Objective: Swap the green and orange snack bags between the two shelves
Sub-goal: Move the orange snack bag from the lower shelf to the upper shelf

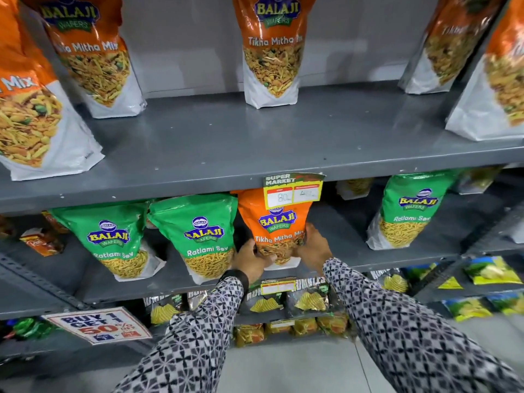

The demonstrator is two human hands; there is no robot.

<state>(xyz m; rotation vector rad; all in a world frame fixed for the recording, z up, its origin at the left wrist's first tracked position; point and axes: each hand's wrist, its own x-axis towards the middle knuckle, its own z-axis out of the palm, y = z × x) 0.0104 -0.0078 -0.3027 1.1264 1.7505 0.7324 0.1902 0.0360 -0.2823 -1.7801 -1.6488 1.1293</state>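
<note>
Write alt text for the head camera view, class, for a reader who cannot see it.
Both hands, the left hand and right hand, grip an orange snack bag standing on the lower shelf between green snack bags. The upper shelf above carries only orange bags, spaced apart. Patterned sleeves reach in from below.
</note>
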